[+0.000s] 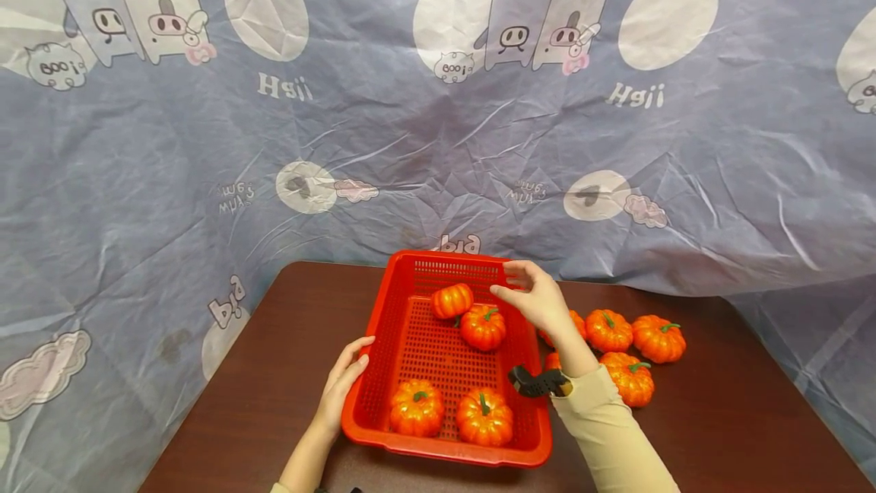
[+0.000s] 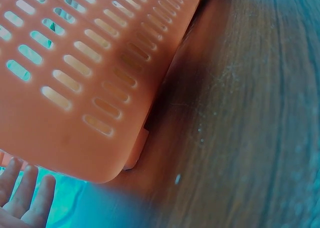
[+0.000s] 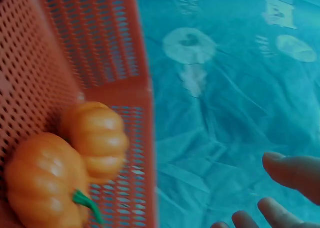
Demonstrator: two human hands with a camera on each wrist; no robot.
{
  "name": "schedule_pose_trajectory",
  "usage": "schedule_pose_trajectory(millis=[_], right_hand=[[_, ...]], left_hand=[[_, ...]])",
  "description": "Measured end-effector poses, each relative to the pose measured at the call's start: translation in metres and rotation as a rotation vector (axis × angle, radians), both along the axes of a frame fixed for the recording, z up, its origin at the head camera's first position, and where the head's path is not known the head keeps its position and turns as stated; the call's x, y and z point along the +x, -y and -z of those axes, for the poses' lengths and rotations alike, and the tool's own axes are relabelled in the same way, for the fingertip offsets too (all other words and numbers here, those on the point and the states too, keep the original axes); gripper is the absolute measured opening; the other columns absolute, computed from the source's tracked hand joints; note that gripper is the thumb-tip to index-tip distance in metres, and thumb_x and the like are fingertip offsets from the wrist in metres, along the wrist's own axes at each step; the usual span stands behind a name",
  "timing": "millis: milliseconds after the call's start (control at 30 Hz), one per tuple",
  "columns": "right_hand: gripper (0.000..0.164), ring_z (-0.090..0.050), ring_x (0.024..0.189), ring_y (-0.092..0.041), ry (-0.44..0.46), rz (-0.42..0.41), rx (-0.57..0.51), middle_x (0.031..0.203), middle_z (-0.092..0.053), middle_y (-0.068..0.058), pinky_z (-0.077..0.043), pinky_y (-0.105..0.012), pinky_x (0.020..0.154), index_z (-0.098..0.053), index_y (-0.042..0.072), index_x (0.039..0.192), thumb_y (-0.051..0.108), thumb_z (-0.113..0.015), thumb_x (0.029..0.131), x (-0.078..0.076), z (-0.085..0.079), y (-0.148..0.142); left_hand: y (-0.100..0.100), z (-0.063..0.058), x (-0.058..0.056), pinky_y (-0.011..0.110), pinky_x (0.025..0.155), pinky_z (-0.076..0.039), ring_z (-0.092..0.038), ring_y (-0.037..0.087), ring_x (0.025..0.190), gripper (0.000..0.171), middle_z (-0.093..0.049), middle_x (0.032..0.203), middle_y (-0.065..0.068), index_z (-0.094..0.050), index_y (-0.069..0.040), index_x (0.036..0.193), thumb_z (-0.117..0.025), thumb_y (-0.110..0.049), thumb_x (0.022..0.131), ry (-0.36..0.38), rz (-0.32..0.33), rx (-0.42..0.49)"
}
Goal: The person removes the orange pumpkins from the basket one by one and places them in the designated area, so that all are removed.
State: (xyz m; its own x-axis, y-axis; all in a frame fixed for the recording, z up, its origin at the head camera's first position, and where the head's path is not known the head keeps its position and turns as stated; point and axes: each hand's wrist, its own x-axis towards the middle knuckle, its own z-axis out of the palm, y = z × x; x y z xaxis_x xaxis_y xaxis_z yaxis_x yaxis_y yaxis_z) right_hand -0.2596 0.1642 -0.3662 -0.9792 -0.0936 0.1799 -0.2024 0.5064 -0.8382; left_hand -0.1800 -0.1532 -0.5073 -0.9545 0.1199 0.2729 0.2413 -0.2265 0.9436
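1. My left hand touches the left rim of the red basket, fingers nearly straight.
2. My right hand is empty, thumb and fingers apart, near the basket's far right corner.
3. Four pumpkins sit in the basket: two close together toward the far end, two side by side at the near end.
4. More pumpkins lie on the counter, right of the basket, some partly hidden.

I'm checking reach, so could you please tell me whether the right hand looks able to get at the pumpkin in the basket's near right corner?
Probably yes: the right hand looks empty, and nothing covers that pumpkin in the open basket.
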Motion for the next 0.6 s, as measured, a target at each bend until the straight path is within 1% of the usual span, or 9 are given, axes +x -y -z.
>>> schedule_pose_trajectory(millis=[100, 167, 333, 500, 600], right_hand=[[0.050, -0.055, 0.112, -0.030, 0.036, 0.007, 0.024, 0.126, -0.056, -0.014, -0.047, -0.044, 0.087, -0.056, 0.007, 0.122, 0.026, -0.074, 0.080, -0.008, 0.011, 0.010], [0.051, -0.056, 0.112, -0.031, 0.049, 0.007, 0.041, 0.126, -0.056, -0.014, -0.047, -0.044, 0.086, -0.056, 0.006, 0.123, 0.026, -0.074, 0.080, -0.011, 0.018, 0.015], [0.054, -0.052, 0.115, -0.033, 0.077, 0.012, 0.069, 0.127, -0.054, -0.016, -0.044, -0.045, 0.091, -0.052, 0.003, 0.126, 0.022, -0.074, 0.080, -0.017, 0.033, 0.024], [0.058, -0.047, 0.120, -0.036, 0.078, 0.015, 0.102, 0.131, -0.050, -0.019, -0.038, -0.048, 0.096, -0.048, 0.002, 0.129, 0.022, -0.072, 0.081, -0.019, 0.040, 0.028], [0.060, -0.045, 0.121, -0.038, 0.094, 0.015, 0.126, 0.133, -0.048, -0.020, -0.037, -0.049, 0.097, -0.046, 0.001, 0.130, 0.025, -0.072, 0.081, -0.020, 0.043, 0.030]], left_hand=[[0.000, 0.000, 0.000, 0.038, 0.085, -0.048, -0.052, 0.034, 0.106, 0.038, -0.039, 0.125, 0.032, -0.037, 0.001, 0.135, -0.037, -0.013, 0.100, -0.004, -0.004, -0.004], [-0.001, 0.000, 0.000, 0.038, 0.084, -0.048, -0.052, 0.034, 0.106, 0.038, -0.039, 0.125, 0.031, -0.038, 0.000, 0.135, -0.037, -0.013, 0.100, -0.004, -0.008, -0.006], [-0.002, -0.001, 0.000, 0.039, 0.085, -0.048, -0.051, 0.035, 0.106, 0.038, -0.039, 0.126, 0.030, -0.038, 0.000, 0.135, -0.037, -0.014, 0.100, 0.003, -0.006, -0.002], [-0.002, -0.001, 0.000, 0.039, 0.086, -0.047, -0.051, 0.035, 0.107, 0.037, -0.039, 0.127, 0.030, -0.039, 0.000, 0.135, -0.038, -0.013, 0.100, -0.002, -0.010, -0.003], [-0.002, -0.001, 0.000, 0.038, 0.086, -0.047, -0.051, 0.035, 0.106, 0.037, -0.039, 0.127, 0.030, -0.039, 0.000, 0.134, -0.038, -0.013, 0.100, -0.004, -0.019, -0.008]])
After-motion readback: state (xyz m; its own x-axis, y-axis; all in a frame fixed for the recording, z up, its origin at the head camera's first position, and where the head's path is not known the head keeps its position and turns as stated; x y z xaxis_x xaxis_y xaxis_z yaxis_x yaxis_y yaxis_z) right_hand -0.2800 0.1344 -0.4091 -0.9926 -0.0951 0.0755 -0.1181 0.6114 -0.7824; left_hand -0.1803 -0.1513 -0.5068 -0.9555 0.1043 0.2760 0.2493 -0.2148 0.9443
